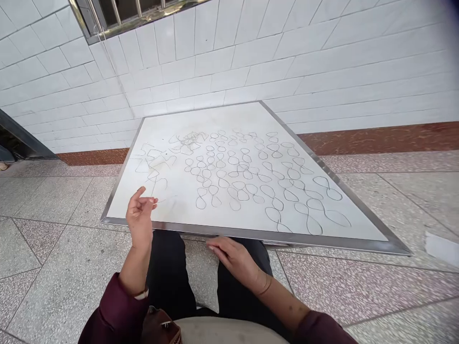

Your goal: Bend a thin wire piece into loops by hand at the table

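My left hand (141, 212) is raised over the near left edge of the white board (222, 220). Its thumb and forefinger pinch a thin, pale, wire-like strand (161, 201), while the other fingers curl loosely. My right hand (238, 260) is in front of the board's near edge, above my right thigh. Its fingers are pressed together, and what they hold, if anything, is too small to see. Many dark thin figure-eight loops (307, 215) lie across the middle and right of the board. To the left are loose bent strands (154, 165), with a tangled pile of strands (191, 139) farther back.
The board has a metal frame (118, 186) and sits close to a white tiled wall (215, 62). A barred window (129, 14) is at the upper left. Speckled floor tiles (322, 282) surround the board, and a white piece (442, 248) lies at the right.
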Demonstrator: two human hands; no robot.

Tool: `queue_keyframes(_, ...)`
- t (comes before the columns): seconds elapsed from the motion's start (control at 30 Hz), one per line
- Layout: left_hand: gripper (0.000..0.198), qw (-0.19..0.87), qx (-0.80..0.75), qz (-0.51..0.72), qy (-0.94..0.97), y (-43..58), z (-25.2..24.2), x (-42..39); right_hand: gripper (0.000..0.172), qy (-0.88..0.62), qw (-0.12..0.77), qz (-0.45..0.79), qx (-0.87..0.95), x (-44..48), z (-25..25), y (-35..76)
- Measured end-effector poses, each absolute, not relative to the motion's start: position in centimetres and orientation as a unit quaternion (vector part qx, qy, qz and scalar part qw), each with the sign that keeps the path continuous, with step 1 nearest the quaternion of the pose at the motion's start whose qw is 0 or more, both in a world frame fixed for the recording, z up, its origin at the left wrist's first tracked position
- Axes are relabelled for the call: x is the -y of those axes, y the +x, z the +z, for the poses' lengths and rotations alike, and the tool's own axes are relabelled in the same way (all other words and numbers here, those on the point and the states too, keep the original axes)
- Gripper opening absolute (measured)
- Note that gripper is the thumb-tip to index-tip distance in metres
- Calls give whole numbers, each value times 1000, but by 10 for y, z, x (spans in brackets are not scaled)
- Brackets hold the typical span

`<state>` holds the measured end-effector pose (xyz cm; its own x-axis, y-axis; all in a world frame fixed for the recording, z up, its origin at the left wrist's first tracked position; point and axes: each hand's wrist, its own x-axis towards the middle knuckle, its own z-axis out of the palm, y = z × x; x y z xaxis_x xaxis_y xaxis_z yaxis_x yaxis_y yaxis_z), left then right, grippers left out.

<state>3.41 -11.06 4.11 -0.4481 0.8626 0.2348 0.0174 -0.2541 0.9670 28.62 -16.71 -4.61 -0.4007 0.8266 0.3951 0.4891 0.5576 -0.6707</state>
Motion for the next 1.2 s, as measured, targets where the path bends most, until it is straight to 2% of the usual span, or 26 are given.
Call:
queue_keyframes(0.1, 45, 437, -499, 661, 351, 60, 53, 112, 20, -402, 431, 165, 790, 145, 10, 260)
queue_keyframes(0.2, 46, 534, -482, 621, 313, 79, 51, 111, 28, -397, 392, 113, 822, 120, 49, 236)
queue_keyframes(0.3, 46, 594, -464, 594, 283, 85, 44, 112, 26, -410, 356, 133, 829, 106, 53, 223)
queue_keyframes(0.43, 46, 597, -480, 580, 276, 80, 35, 116, 28, -378, 389, 200, 816, 110, 33, 224)
queue_keyframes(0.53, 42, 543, -517, 562, 348, 74, 34, 122, 34, -369, 410, 232, 801, 116, 28, 230)
queue_keyframes(0.63, 43, 349, -542, 547, 534, 69, 41, 130, 34, -375, 414, 273, 783, 122, 36, 234)
queue_keyframes(0.7, 44, 205, -510, 488, 678, 64, 47, 134, 29, -364, 413, 350, 758, 127, 45, 236)
queue_keyframes(0.77, 39, 134, -459, 419, 771, 60, 51, 137, 25, -349, 424, 449, 705, 131, 53, 238)
queue_keyframes(0.87, 38, 154, -432, 371, 808, 55, 51, 139, 23, -326, 415, 589, 611, 131, 56, 244)
queue_keyframes(1.0, 35, 205, -485, 387, 757, 48, 48, 138, 43, -321, 394, 692, 512, 130, 31, 254)
queue_keyframes(1.07, 33, 259, -509, 429, 700, 43, 47, 134, 53, -367, 340, 677, 540, 136, 6, 255)
queue_keyframes(1.1, 33, 296, -517, 453, 663, 40, 48, 131, 56, -396, 274, 647, 591, 143, -8, 253)
queue_keyframes(1.17, 32, 352, -519, 498, 599, 36, 47, 125, 53, -437, 97, 516, 730, 162, -34, 247)
queue_keyframes(1.2, 32, 367, -514, 519, 576, 36, 45, 122, 47, -449, 64, 486, 747, 175, -44, 243)
